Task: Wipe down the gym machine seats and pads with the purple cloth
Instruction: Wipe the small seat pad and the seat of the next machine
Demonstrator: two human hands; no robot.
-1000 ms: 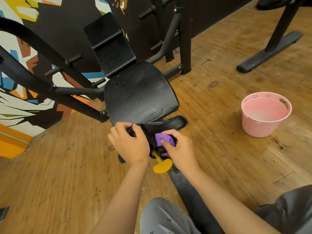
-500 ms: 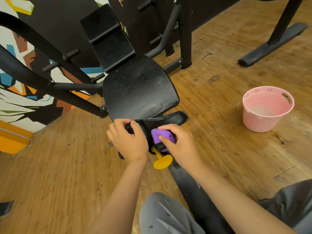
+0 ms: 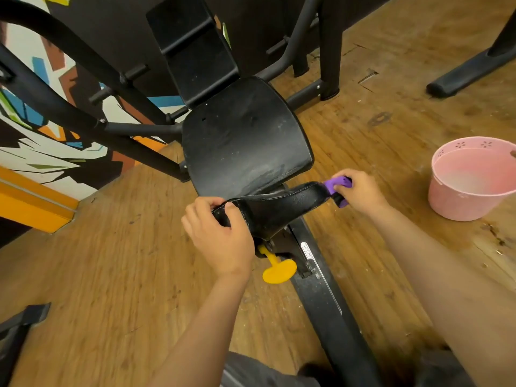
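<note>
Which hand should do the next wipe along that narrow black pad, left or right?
Right. The right hand grips the purple cloth at the right end of the narrow pad; the left hand grips the other end, likely steadying it.

purple cloth (image 3: 333,184) mostly under right hand (image 3: 361,193)

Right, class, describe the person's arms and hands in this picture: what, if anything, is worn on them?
Both are bare. The left hand and the right hand carry no gloves, rings or watch that show. The left forearm and the right forearm are uncovered, with no sleeve in view as far as the frame's edge.
</note>
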